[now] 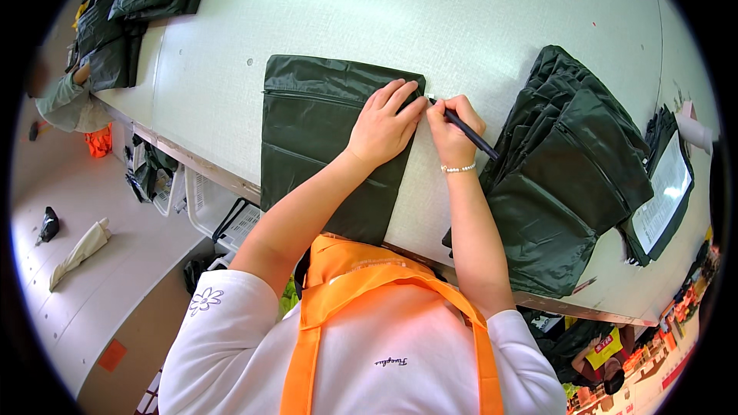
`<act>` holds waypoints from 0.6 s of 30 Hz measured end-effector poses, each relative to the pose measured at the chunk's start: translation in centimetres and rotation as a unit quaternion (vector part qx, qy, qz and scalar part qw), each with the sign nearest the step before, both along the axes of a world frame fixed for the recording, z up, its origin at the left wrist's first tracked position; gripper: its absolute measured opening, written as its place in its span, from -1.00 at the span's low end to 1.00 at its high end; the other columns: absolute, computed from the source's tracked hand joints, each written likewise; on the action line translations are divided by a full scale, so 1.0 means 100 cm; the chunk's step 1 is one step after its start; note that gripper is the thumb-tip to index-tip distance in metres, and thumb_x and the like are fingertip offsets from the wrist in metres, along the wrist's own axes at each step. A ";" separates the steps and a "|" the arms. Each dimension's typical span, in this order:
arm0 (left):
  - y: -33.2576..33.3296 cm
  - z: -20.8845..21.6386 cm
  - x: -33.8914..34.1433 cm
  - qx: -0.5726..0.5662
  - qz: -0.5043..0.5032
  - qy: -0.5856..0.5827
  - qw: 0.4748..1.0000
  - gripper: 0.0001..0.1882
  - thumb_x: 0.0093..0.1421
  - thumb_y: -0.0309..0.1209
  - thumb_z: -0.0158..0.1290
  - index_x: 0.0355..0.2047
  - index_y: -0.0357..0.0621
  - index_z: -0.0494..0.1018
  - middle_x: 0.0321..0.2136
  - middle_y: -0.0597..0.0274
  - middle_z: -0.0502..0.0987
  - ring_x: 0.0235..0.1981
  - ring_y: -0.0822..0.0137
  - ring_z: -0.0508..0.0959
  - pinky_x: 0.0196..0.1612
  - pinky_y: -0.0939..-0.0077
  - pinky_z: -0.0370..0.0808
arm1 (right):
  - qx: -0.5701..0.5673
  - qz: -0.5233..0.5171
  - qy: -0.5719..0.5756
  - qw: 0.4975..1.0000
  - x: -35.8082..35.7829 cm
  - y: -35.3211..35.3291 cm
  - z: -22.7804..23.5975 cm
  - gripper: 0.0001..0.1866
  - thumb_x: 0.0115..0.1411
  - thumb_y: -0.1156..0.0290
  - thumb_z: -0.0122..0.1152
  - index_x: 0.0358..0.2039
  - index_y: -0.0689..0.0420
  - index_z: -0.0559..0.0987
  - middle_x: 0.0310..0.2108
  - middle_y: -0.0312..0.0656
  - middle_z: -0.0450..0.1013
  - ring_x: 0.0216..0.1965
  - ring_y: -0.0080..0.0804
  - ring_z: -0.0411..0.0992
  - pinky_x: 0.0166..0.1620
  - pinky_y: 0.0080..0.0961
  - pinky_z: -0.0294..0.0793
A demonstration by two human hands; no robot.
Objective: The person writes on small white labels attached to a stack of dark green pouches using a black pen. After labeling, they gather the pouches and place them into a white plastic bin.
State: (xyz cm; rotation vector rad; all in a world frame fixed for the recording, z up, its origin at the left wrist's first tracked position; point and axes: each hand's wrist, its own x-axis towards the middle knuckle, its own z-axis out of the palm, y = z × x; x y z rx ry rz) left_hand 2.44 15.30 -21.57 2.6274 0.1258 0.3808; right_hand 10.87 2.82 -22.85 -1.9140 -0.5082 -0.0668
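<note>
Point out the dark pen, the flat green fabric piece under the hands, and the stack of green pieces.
dark pen (pixel 470 135), head view, mid-shaft below the right hand
flat green fabric piece (pixel 307 127), head view, bare left half
stack of green pieces (pixel 573 177), head view, top piece's middle

A left hand (pixel 382 124) presses flat on a dark green fabric panel (pixel 323 138) on a pale worktable (pixel 477 23). The right hand (pixel 453 129) holds a black pen (pixel 469 134) at the panel's corner, beside a stack of matching pieces (pixel 573 169).
</note>
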 end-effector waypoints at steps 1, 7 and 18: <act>0.000 0.000 0.000 0.000 0.000 -0.001 1.000 -0.68 0.15 -0.38 0.09 -0.06 -0.01 0.50 0.07 0.15 0.41 0.13 0.10 0.38 0.12 0.17 0.37 | -0.003 0.001 -0.003 1.000 0.000 0.000 0.000 -0.79 0.01 0.54 0.29 -0.60 0.15 0.40 -0.72 -0.23 0.31 -0.72 -0.43 0.28 -0.61 -0.51 0.30; -0.001 0.001 0.000 -0.001 0.004 0.003 1.000 -0.70 0.17 -0.37 0.09 -0.06 -0.01 0.50 0.07 0.16 0.41 0.13 0.10 0.38 0.11 0.17 0.37 | 0.030 -0.035 0.024 0.999 -0.001 -0.002 0.000 -0.81 0.02 0.54 0.29 -0.60 0.16 0.42 -0.72 -0.23 0.35 -0.72 -0.48 0.29 -0.60 -0.55 0.30; 0.000 0.000 0.000 0.006 0.001 0.005 1.000 -0.69 0.16 -0.36 0.09 -0.06 0.02 0.50 0.07 0.16 0.41 0.14 0.11 0.37 0.12 0.17 0.37 | 0.007 -0.016 0.016 1.000 -0.001 0.000 0.001 -0.80 0.02 0.53 0.30 -0.60 0.14 0.42 -0.71 -0.22 0.35 -0.72 -0.44 0.30 -0.61 -0.52 0.31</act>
